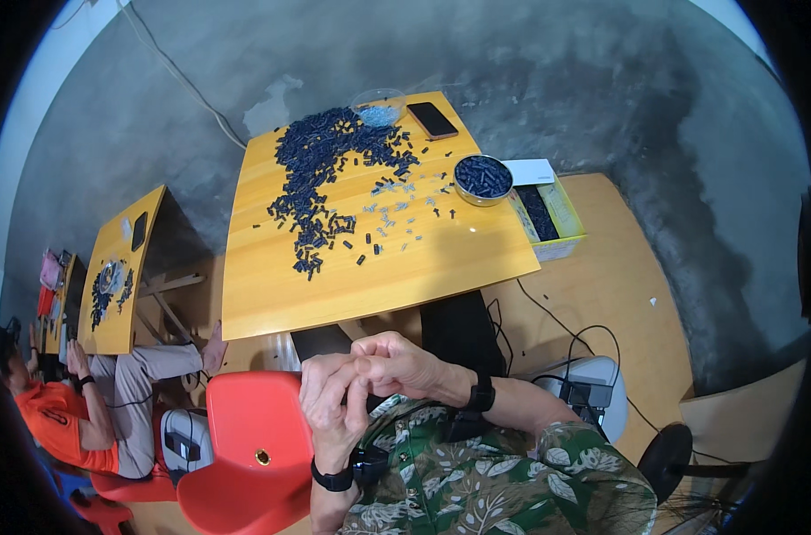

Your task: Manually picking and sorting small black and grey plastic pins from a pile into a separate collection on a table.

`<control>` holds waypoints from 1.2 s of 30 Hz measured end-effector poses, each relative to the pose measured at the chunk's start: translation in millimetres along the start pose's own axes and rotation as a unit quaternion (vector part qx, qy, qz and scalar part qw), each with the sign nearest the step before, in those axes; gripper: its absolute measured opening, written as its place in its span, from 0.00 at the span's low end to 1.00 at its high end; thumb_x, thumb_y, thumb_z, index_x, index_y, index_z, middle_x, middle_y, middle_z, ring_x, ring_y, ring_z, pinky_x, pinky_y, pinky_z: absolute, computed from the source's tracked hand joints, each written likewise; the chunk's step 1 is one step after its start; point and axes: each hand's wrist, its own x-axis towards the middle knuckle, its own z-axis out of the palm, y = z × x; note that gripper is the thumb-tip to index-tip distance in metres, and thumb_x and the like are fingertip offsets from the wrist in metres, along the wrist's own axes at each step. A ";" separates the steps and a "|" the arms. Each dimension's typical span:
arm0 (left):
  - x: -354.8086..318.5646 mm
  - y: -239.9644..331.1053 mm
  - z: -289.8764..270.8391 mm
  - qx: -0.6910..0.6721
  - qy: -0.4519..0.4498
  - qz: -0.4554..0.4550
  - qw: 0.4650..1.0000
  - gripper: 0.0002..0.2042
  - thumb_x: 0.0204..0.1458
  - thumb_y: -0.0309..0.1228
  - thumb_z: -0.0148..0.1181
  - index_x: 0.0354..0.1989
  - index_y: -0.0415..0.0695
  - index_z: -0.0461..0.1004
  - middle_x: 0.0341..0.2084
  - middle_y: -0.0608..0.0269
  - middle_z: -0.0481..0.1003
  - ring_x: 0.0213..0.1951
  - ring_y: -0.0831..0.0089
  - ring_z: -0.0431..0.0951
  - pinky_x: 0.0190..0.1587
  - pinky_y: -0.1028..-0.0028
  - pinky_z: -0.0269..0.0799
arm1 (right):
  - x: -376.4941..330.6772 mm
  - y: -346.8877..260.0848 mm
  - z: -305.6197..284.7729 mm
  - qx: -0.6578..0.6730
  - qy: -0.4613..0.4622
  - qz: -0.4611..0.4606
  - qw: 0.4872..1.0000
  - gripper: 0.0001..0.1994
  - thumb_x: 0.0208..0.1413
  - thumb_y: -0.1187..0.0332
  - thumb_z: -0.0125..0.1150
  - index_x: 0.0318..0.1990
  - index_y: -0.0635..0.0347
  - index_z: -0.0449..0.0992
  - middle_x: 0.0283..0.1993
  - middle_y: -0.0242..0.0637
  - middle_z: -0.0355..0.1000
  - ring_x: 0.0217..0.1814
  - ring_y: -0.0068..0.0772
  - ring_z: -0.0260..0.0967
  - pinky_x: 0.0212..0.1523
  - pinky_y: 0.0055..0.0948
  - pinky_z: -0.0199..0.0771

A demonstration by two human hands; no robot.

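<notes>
Black parts (pixel 321 152) lie heaped on the surface (pixel 379 290). My left grip (pixel 331 406) and right grip (pixel 405 368) meet, fingers bunched, short of its edge; can't tell what's pinched. Bowl (pixel 482 200) holds more. Each part: likely light, stiff, slippery; I'd pinch mid-length. Tiny clear bits (pixel 387 187) may be fragile.

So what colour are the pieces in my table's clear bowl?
The small pieces are light blue, seen in the head view.

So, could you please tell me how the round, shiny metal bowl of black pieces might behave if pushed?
The round, shiny metal bowl would probably slide without bending, given its rigid-looking wall. The small black cylindrical pieces heaped near its rim might spill if tipped.
</notes>
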 end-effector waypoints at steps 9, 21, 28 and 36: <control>-3.6 -3.6 1.7 0.006 -0.006 -0.028 1.000 0.11 0.47 0.18 0.64 0.40 0.40 0.78 0.35 0.54 0.76 0.37 0.57 0.76 0.41 0.64 0.72 | 2.1 -3.3 -7.8 0.048 -0.018 0.027 0.998 0.10 0.62 0.63 0.61 0.32 0.56 0.69 0.23 0.21 0.59 0.18 0.11 0.51 0.15 0.14 0.48; -8.2 -4.6 -2.6 0.006 0.023 -0.142 0.990 0.12 0.50 0.17 0.61 0.45 0.36 0.76 0.39 0.50 0.75 0.42 0.56 0.76 0.46 0.64 0.73 | -12.1 -169.1 -116.4 -0.697 0.488 -0.316 0.420 0.07 0.50 0.65 0.66 0.34 0.57 0.79 0.30 0.42 0.73 0.34 0.46 0.75 0.36 0.40 0.75; -2.8 -0.2 -0.3 -0.013 0.042 -0.120 0.992 0.10 0.49 0.17 0.61 0.41 0.36 0.77 0.38 0.52 0.76 0.40 0.61 0.77 0.44 0.69 0.73 | -14.4 -186.9 -135.9 -0.763 0.518 -0.233 0.309 0.07 0.53 0.63 0.64 0.33 0.54 0.79 0.36 0.40 0.74 0.41 0.48 0.73 0.40 0.44 0.74; -6.0 -7.7 1.9 -0.030 0.050 -0.110 0.992 0.09 0.50 0.17 0.62 0.41 0.35 0.78 0.36 0.52 0.77 0.39 0.60 0.78 0.43 0.69 0.74 | 48.6 -120.4 -75.9 -0.769 0.308 -0.253 0.500 0.03 0.51 0.70 0.61 0.27 0.56 0.79 0.30 0.40 0.73 0.37 0.43 0.74 0.38 0.42 0.73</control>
